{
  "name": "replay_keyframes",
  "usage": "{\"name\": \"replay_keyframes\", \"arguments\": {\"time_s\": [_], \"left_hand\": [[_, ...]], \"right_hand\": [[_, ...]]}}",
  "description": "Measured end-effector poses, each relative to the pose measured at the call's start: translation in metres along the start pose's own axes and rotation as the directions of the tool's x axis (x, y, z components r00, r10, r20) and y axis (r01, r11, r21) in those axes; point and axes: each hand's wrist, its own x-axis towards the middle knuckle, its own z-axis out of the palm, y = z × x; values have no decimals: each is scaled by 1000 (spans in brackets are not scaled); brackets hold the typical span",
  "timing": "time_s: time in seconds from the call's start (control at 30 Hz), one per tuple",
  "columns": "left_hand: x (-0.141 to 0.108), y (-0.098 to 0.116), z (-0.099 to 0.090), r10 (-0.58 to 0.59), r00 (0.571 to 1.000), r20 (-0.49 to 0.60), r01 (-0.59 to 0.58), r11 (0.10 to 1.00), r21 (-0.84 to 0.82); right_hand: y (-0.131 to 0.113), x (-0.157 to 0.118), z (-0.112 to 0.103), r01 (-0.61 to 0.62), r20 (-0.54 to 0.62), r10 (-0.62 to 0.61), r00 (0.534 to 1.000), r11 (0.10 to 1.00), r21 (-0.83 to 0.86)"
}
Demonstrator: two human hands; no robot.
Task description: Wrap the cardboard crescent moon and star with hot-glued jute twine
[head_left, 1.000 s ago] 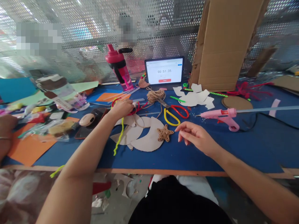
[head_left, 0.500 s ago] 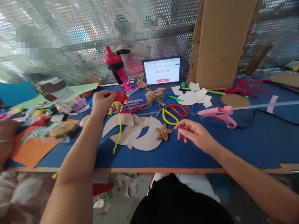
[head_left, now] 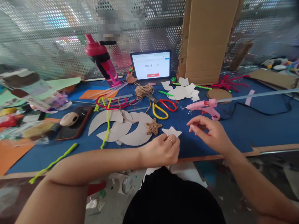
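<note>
My left hand (head_left: pixel 164 149) is closed at the near middle of the table, knuckles up, with a ring on one finger. A white paper star (head_left: pixel 172 131) sticks out from under its fingers, its lower part hidden. Just left of it lies a star of coiled twine (head_left: pixel 153 126), on the edge of overlapping grey-white crescents (head_left: pixel 140 132). My right hand (head_left: pixel 209 130) hovers to the right with loosely bent fingers, a gap between thumb and fingers, and nothing in it. Beyond it lies a pink glue gun (head_left: pixel 203 106) with a long clear stick.
Red-and-yellow scissors (head_left: pixel 160 109), a twine bundle (head_left: pixel 144 91) and white scraps (head_left: pixel 183 91) lie farther back. Behind them stand a tablet (head_left: pixel 151 64), a pink bottle (head_left: pixel 102 60) and a cardboard box (head_left: pixel 205 40). A phone (head_left: pixel 74 123) rests at left, near a yellow-green pipe cleaner (head_left: pixel 54 162).
My left hand has moved right and nearer; the red piece it held no longer shows, and the white star now appears beside it. The view has turned, and a person's hand at far left is out of view.
</note>
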Motion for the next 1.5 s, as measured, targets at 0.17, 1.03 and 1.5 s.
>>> {"name": "replay_keyframes", "arguments": {"time_s": [0.17,1.03,1.5], "left_hand": [[14,18,14,-21,996,86,26,998,-56],[-30,-13,26,-153,987,55,162,925,-344],[-39,-25,13,-72,995,-66,62,989,-137]], "right_hand": [[11,-23,-8,87,61,-75,995,970,-227],[20,-3,1,209,306,-122,944,939,-271],[33,-1,-6,111,195,-93,976,991,-80]]}}
